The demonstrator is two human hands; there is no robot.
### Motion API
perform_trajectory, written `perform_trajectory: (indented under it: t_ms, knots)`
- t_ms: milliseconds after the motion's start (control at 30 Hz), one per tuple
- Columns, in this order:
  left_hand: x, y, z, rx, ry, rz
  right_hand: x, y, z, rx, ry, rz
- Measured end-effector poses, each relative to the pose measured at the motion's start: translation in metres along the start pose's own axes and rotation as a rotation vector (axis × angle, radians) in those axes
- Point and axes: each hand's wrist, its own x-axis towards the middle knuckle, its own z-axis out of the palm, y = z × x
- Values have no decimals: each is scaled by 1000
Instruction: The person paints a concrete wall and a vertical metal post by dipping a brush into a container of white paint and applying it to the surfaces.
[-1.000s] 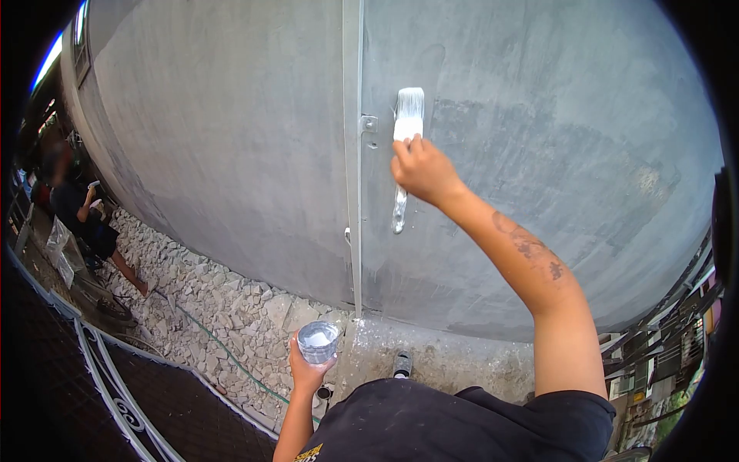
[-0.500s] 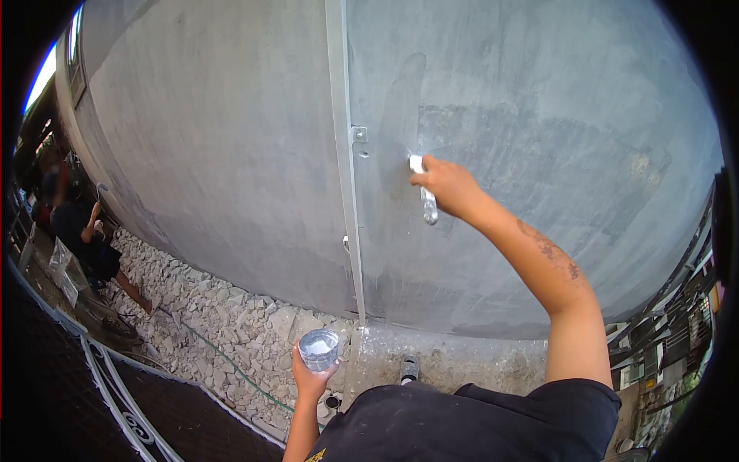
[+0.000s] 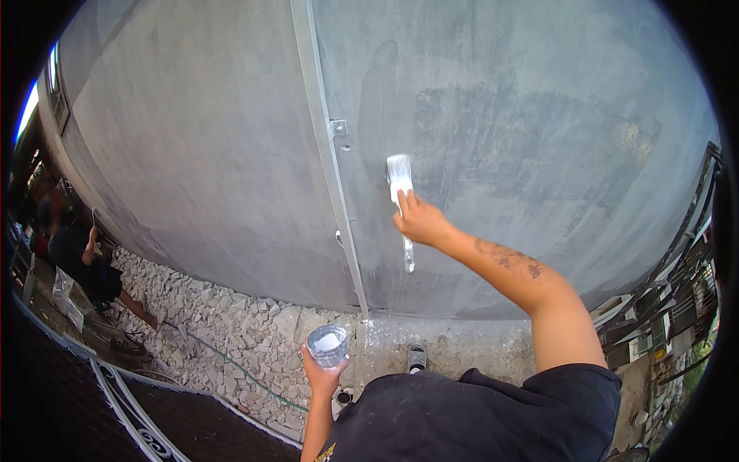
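Sweeping down the grey wall (image 3: 539,138), your right hand (image 3: 419,222) has carried the flat paintbrush (image 3: 399,175) from up beside the small metal bracket (image 3: 337,128) to a spot lower on the wall and further right of the vertical metal strip (image 3: 327,177). Half a second back, your wrist had rolled so that the bristles were mostly hidden behind your fingers. Now they point up again and lie flat against the wall, white with paint, and the handle hangs below your fist. Your fingers are wrapped tight around the ferrule and the top of the handle.

A tall, darker streak (image 3: 381,85) stands on the wall above the brush, where it has just passed. Judging by that, this stroke has laid one narrow wet band beside the strip, and the broad mottled area to the right looks drier.

Your left hand (image 3: 323,376) has barely moved. It is closed around a clear plastic cup (image 3: 328,345) with white paint in the bottom, held upright and low, well apart from the brush and above the pale stone rubble (image 3: 231,323) at the foot of the wall. Another person (image 3: 81,262) sits far off at the left edge.
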Motion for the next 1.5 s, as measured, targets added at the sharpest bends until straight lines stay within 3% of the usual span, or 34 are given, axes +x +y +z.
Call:
perform_trajectory:
  t_ms: [100,167,267,433,533,600,700,833,900,1000,1133,1233,1367,1500]
  knots:
    - [-4,2,-6,10,-11,-11,-51,-83,61,196,-270,39]
    - [-7,-1,-7,51,-5,-33,-70,-113,77,487,-549,148]
    - [-8,-5,-8,61,-2,-64,-85,-124,92,529,-594,168]
    - [-10,-6,-13,19,50,-86,-50,-64,68,460,-317,254]
    - [1,-13,-13,-48,24,-70,-13,-24,-1,404,-245,319]
    - [-5,-15,-16,-71,41,-91,-10,-12,-39,391,-40,386]
    - [-8,-23,-17,-7,67,-124,-11,-8,-64,365,-37,343]
    - [-18,-26,-16,12,104,-109,-26,-51,-10,555,-165,256]
    - [-19,-27,-14,-9,76,-105,-28,-75,32,637,-491,176]
    - [-20,-27,-13,-42,71,-126,-29,-104,72,688,-668,180]
    - [-13,-10,-10,-76,108,-119,-17,-112,100,697,-611,191]
    - [-22,-19,-14,-49,86,-162,-7,-120,107,692,-418,174]
    - [-30,-26,-20,-13,113,-197,32,-111,100,687,-529,139]
    - [-29,-22,-25,14,129,-160,52,-95,99,663,-418,156]
